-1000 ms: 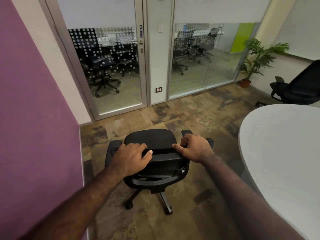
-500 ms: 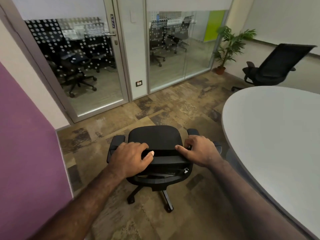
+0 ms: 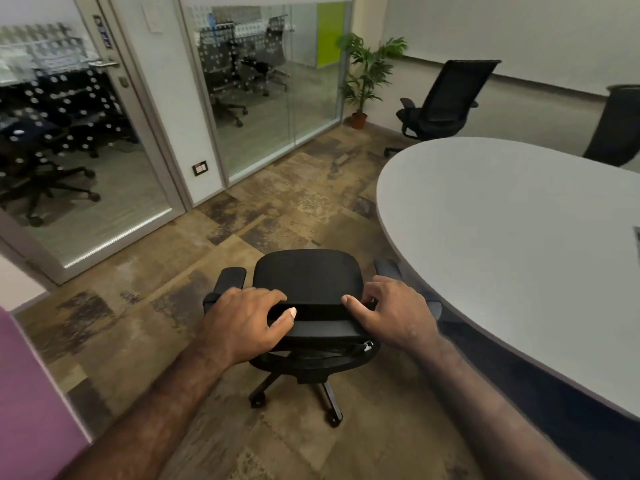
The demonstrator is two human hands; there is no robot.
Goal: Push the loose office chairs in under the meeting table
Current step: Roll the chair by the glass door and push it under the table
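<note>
A black office chair (image 3: 306, 278) on castors stands in front of me, seat facing away. My left hand (image 3: 242, 320) grips the left part of its backrest top. My right hand (image 3: 391, 313) holds the right part of the same top edge. The chair's right armrest touches or slips under the rounded end of the white meeting table (image 3: 519, 244), which fills the right side. A second black chair (image 3: 446, 102) stands loose beyond the table's far end. The back of a third chair (image 3: 620, 126) shows at the far right edge.
A glass wall and glass door (image 3: 104, 140) run along the left and back, with more chairs behind them. A potted plant (image 3: 363, 74) stands in the far corner. A purple wall (image 3: 27, 403) is close on my left. Patterned brown carpet lies between door and table.
The view has swung to the right and the chair has rolled toward the table's rounded end. Both hands keep their hold on the backrest. More of the table and far chairs appear.
</note>
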